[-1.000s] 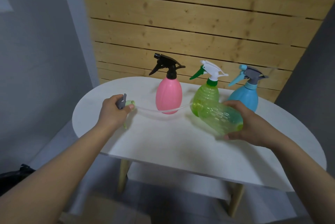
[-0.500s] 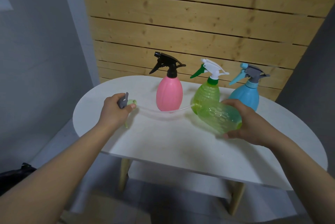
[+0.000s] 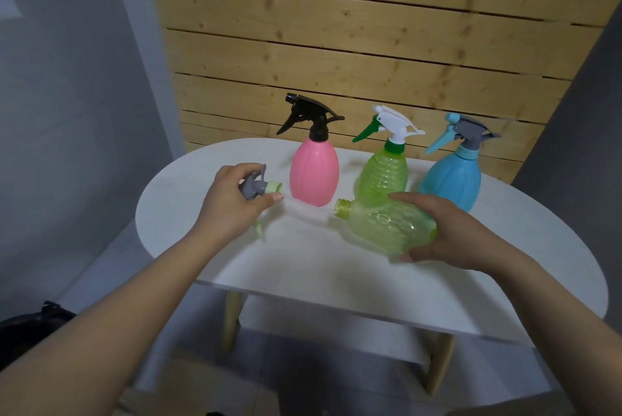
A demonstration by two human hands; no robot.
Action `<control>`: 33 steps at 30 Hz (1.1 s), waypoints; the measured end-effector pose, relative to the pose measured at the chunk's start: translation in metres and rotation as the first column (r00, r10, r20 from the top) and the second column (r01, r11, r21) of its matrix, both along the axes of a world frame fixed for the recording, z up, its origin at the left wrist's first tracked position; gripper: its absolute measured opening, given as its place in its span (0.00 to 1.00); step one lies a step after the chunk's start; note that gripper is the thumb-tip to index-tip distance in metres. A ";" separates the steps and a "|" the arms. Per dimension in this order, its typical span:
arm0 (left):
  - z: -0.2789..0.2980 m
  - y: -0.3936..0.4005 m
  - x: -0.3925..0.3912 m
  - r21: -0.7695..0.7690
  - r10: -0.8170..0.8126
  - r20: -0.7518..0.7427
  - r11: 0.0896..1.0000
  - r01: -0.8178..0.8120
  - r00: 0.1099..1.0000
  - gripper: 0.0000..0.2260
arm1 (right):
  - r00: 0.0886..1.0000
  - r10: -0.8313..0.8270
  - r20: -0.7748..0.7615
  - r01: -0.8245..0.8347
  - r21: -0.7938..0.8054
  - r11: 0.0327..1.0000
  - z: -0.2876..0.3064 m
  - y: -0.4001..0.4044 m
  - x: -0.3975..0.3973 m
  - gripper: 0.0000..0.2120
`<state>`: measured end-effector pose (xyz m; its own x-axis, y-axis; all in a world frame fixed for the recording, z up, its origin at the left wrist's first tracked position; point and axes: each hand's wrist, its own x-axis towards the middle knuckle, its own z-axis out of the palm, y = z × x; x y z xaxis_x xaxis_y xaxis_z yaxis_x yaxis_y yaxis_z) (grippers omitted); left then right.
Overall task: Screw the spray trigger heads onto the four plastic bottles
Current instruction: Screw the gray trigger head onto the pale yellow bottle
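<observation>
Person stands at a white oval table, wood-plank wall behind it. Left hand is curled around a loose spray head, grey body with a pale green collar, thumb tip pressed against the collar; a pale green trigger lever pokes out below the hand. Head is held just above the tabletop, left of the pink bottle. Right hand wraps the base end of a clear green bottle, fingers over the top, thumb underneath; bottle lies tilted on its side, open threaded neck aimed left toward the loose head, the two apart with a gap between. A thin clear dip tube seems to run from the head toward the neck, too faint to say whether it goes inside. Cannot tell if the bottle rests on the table or is lifted slightly. Three bottles stand upright in a row at the back, heads already on: pink with a black trigger, green ribbed bottle with a white-and-green trigger, blue bottle with a grey-and-blue trigger. The lying bottle sits just in front of the green ribbed one.
</observation>
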<state>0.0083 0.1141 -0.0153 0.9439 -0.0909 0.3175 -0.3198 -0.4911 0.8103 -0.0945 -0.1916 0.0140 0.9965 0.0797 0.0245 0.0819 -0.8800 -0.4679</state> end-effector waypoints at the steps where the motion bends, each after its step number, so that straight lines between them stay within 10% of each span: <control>1: 0.000 -0.003 -0.002 -0.004 -0.015 -0.004 1.000 0.015 1.000 0.22 | 1.000 0.017 -0.008 -0.016 0.007 1.000 0.000 0.002 0.000 0.44; 21: 0.017 -0.009 -0.024 -0.166 -0.465 -0.415 0.884 0.437 0.782 0.14 | 0.994 0.109 -0.031 -0.088 0.390 0.917 0.002 0.029 -0.007 0.27; 33: 0.025 -0.007 -0.029 -0.067 -0.497 -0.337 0.860 0.506 0.800 0.12 | 0.925 0.244 -0.292 0.100 0.805 0.585 -0.009 0.030 0.002 0.16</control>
<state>-0.0207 0.1074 0.0092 0.8116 -0.5841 -0.0135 -0.2426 -0.3579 0.9017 -0.0927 -0.1615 0.0049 0.9383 0.2712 -0.2145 -0.1840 -0.1335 -0.9738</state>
